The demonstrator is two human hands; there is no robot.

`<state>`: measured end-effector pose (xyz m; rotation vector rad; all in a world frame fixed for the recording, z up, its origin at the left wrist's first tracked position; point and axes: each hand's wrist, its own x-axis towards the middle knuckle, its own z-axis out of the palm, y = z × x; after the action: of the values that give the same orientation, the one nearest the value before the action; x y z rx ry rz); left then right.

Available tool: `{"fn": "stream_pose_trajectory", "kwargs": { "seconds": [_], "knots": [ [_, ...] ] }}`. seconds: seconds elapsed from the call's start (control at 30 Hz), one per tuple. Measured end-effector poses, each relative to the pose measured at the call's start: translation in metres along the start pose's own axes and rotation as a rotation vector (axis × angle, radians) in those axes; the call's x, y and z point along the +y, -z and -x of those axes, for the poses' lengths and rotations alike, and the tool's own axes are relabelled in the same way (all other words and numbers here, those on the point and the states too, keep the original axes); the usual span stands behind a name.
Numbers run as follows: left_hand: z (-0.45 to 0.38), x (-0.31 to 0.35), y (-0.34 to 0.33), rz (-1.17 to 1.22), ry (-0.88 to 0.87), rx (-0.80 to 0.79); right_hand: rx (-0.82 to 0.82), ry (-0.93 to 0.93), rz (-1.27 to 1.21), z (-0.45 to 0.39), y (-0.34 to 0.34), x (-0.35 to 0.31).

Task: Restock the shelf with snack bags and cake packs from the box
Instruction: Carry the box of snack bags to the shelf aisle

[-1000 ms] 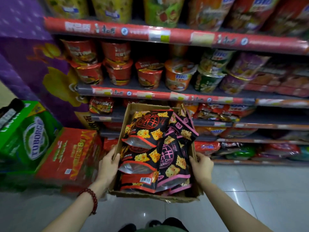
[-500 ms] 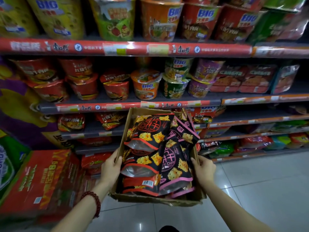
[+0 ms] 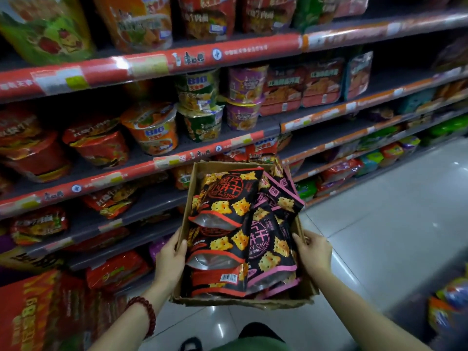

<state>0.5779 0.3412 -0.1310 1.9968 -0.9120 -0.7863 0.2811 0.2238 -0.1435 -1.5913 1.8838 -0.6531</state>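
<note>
Head view: left hand point(image 3: 170, 259) and right hand point(image 3: 314, 254) each grip the box point(image 3: 243, 301) of snack bags point(image 3: 222, 211) by its side walls, carry step; next move likely requires setting it down and freeing a hand.

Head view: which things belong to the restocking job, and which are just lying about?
In the job:
cardboard box
snack bags
left hand
right hand
shelf

Lying about:
noodle cups
red carton
bead bracelet
</note>
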Motion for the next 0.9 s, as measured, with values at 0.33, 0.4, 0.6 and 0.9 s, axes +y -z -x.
{"fn": "stream_pose_trajectory", "kwargs": {
  "seconds": [0.33, 0.4, 0.6, 0.9],
  "knots": [
    [-0.035, 0.020, -0.019, -0.038, -0.096, -0.174, 0.143, -0.157, -0.019, 0.018, 0.017, 0.015],
    [-0.036, 0.024, -0.026, -0.032, -0.104, -0.197, 0.167, -0.162, -0.013, 0.018, 0.023, 0.019],
    [-0.028, 0.038, -0.064, -0.039, -0.127, -0.196, 0.184, -0.180, -0.039, 0.007, 0.052, 0.049],
    [-0.008, 0.081, -0.155, -0.064, -0.180, -0.264, 0.211, -0.261, -0.028, -0.021, 0.118, 0.112]
  ]
}}
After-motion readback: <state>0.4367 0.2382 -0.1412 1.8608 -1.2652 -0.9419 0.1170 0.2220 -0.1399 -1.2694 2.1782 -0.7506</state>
